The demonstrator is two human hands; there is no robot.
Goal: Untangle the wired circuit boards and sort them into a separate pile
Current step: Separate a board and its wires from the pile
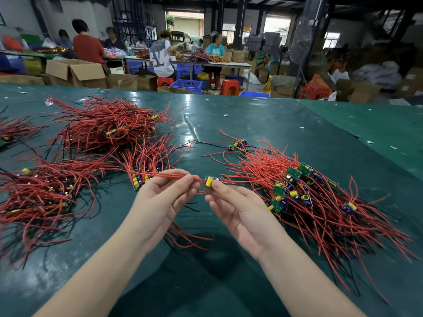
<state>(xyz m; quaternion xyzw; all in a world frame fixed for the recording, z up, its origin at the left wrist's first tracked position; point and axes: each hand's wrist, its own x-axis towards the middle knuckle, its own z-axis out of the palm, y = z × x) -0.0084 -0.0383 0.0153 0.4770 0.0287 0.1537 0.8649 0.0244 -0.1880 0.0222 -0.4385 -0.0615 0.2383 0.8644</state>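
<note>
Where the green table (263, 124) runs off the left edge, a heap of red-wired boards (13, 130) is cut off, and how far it reaches cannot be told. The large tangled pile (103, 124) at far left hides most of its boards under red wires; only a few yellow parts show. The near-left pile (39, 193) is partly blurred and its boards are hard to pick out. On the right lies a wide pile (320, 197) with green boards and yellow capacitors plainly showing, its wires fanning toward the near right. A smaller bunch (146, 165) sits just beyond the left hand, and a few loose boards (239, 144) lie far of centre. Some red wires (185, 239) trail under the wrists, their ends partly hidden.

Both hands are raised palm-up above the table's middle. The left hand (160, 200) pinches red wires (174, 176) between thumb and fingertips, the other fingers loosely curled. The right hand (238, 209) pinches a small circuit board (210, 181) with a yellow capacitor, thumb on top; the board's far side is hidden. The pinched wires run from that board toward the smaller bunch.
</note>
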